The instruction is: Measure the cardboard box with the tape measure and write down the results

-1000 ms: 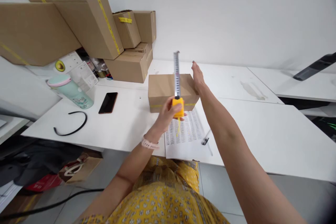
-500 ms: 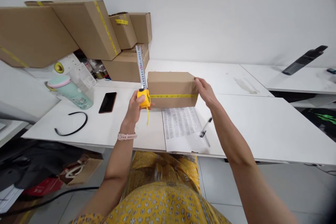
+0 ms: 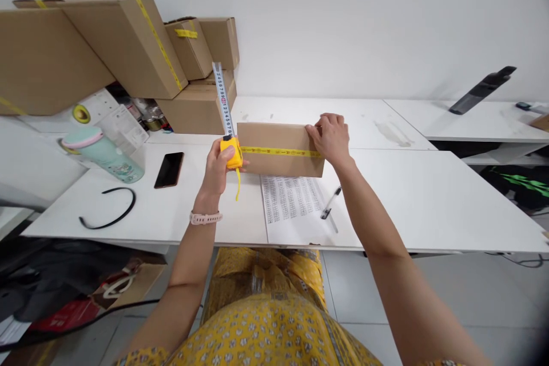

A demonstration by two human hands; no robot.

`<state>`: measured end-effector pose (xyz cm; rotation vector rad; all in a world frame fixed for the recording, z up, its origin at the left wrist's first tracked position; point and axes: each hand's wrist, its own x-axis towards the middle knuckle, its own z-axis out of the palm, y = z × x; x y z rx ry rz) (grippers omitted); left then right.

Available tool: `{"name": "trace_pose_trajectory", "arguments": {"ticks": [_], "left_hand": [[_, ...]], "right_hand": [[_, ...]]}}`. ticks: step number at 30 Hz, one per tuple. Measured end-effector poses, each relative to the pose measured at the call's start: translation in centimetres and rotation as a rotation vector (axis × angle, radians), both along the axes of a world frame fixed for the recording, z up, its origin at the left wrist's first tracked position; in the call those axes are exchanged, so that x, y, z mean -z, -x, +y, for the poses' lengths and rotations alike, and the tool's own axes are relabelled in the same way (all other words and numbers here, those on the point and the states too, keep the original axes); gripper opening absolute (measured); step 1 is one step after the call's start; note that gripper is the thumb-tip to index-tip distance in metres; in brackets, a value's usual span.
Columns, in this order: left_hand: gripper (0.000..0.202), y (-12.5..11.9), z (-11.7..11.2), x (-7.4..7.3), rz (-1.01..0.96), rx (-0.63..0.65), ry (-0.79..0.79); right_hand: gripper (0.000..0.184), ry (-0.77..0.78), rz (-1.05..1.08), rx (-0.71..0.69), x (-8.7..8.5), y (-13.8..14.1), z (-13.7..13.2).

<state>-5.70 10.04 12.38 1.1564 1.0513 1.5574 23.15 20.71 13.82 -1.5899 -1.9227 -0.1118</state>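
Note:
My left hand (image 3: pixel 217 168) is closed round a yellow tape measure (image 3: pixel 231 152), its thumb on the front of the case. The blade (image 3: pixel 223 100) sticks out upward and away from me, past the left end of a cardboard box (image 3: pixel 278 164). A yellow tape strip runs along the near face of this box. Fingers of my left hand reach behind the case to the box's left end, though their contact is partly hidden. My right hand (image 3: pixel 332 136) grips the box at its upper right corner. Beneath the box's near edge lies a printed sheet (image 3: pixel 291 206) with a pen (image 3: pixel 331 203) on it.
Several taped cardboard boxes (image 3: pixel 122 40) are stacked at the back left. A mint tumbler (image 3: pixel 105 154), a phone (image 3: pixel 169 170) and a black curved band (image 3: pixel 122 220) lie on the left of the white table (image 3: pixel 407 206). A dark bottle (image 3: pixel 482 90) stands at the far right.
The box has tilted so its taped face shows more squarely to me. My right hand has shifted over its upper right corner. The tape measure stays in my left hand, blade still out.

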Motion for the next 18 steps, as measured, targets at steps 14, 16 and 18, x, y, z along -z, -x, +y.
{"name": "trace_pose_trajectory", "arguments": {"ticks": [14, 16, 18], "left_hand": [[0.063, -7.7, -3.5, 5.7, -0.109, 0.451, 0.246], [0.063, -7.8, -3.5, 5.9, -0.115, 0.451, 0.250], [0.063, -7.9, -3.5, 6.2, -0.118, 0.452, 0.260]], "right_hand": [[0.052, -0.052, -0.021, -0.273, -0.7, 1.6, 4.1], [0.057, -0.055, -0.064, -0.269, -0.6, 1.6, 4.4], [0.058, -0.045, -0.108, -0.261, -0.5, 1.6, 4.7]]}}
